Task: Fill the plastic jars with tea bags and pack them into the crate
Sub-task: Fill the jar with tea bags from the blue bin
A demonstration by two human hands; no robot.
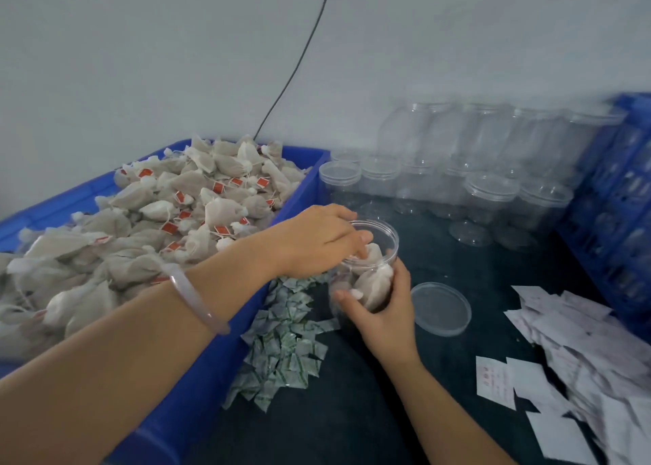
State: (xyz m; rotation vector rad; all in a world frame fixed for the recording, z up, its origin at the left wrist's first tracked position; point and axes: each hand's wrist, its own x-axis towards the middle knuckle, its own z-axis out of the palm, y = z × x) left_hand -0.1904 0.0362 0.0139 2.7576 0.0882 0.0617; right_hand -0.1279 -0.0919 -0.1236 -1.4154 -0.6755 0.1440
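- Two hands work one clear plastic jar (366,270): the right hand (382,309) wraps its lower body from the near side, fingers curled closed around the wall, so the jar sits tilted with its mouth turned toward the bin of tea bags.
- Over that mouth, the left hand (317,242) reaches across, fingertips bunched and pressing a tea bag (371,253) down past the rim; the pinch looks closed on the bag, though the fingertips are partly hidden behind the plastic.
- Tilting the opening leftward probably shortens the trip from bin to jar, and the cupped right hand steadies it against the push.
- Inside the jar, several pale tea bags already lie against the wall, filling roughly the lower part; it looks part-full, so filling is likely still under way.
- Just right of the jar, its lid (440,307) lies flat on the dark table (370,411), near enough to grab for closing.
- Left of the hands, a blue bin (197,376) is heaped with tea bags bearing red tags.
- Between bin and jar, small green-printed sachets (285,352) lie in a loose pile.
- Behind, empty jars (489,189) stand in stacked rows against the wall, some capped.
- At the far right, a blue crate (620,196) waits for packed jars, with white paper slips (577,376) scattered before it.
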